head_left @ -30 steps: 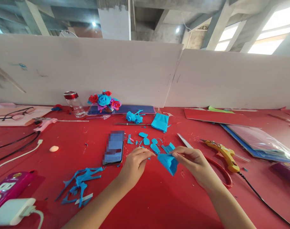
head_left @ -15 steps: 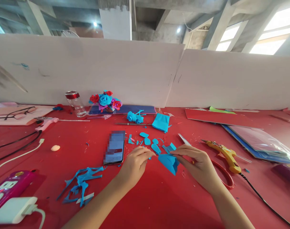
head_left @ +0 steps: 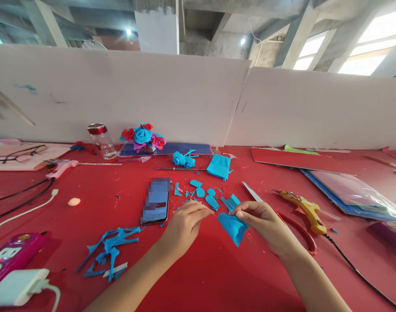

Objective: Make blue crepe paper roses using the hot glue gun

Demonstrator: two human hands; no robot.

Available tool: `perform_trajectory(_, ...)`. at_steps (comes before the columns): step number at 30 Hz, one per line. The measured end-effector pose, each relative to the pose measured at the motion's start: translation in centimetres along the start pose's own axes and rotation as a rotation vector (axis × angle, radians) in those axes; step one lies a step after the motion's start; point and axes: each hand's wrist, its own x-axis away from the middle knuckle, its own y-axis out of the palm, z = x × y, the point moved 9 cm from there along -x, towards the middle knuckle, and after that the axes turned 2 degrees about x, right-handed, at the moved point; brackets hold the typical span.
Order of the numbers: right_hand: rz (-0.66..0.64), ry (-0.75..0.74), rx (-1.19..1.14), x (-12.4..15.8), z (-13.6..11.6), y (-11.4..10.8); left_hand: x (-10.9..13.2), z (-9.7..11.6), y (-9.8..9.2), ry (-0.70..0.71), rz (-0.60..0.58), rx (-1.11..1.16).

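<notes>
My right hand [head_left: 266, 223] pinches a curved piece of blue crepe paper [head_left: 232, 227] by its upper right edge, between thumb and fingers, just above the red table. To its left, my left hand [head_left: 188, 219] has its thumb and fingers pressed together, the tips close to the paper's left edge. Whatever those left fingertips hold, if anything, is hidden. Several cut blue petals [head_left: 211, 202] lie beyond the hands. Behind and under my right hand are scissors with red handles [head_left: 311, 242], their blades pointing away to the left.
A phone [head_left: 155, 200] lies left of the petals, blue paper scraps [head_left: 111, 251] nearer me. A yellow glue gun [head_left: 306, 208] with a black cord is at right. Farther back are blue paper roses [head_left: 184, 159], a flower arrangement [head_left: 143, 136] and a glass bottle [head_left: 103, 142].
The blue paper in my right hand has tilted and turned, its lower edge now more curled. My left fingertips have shifted slightly right, and the blue bit at them no longer shows.
</notes>
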Motion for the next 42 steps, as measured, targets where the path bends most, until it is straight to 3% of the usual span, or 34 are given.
perform_trajectory(11,-0.066,0.004,-0.203,0.0,0.1,0.7,-0.1,-1.0,-0.8,-0.070,0.131,0.123)
perform_trajectory(19,0.028,0.167,-0.355,0.0,1.5,0.1,0.1,-1.1,-0.6,-0.048,0.136,0.040)
perform_trajectory(30,0.056,0.095,-0.397,0.1,0.6,-0.1,0.4,-0.8,-0.7,-0.009,0.141,-0.067)
perform_trajectory(36,0.071,0.140,-0.402,0.1,1.2,0.1,0.6,0.3,-0.9,0.072,0.150,-0.267)
perform_trajectory(42,0.104,0.119,-0.389,-0.2,1.5,-0.3,0.6,0.0,-0.6,0.070,0.130,-0.317)
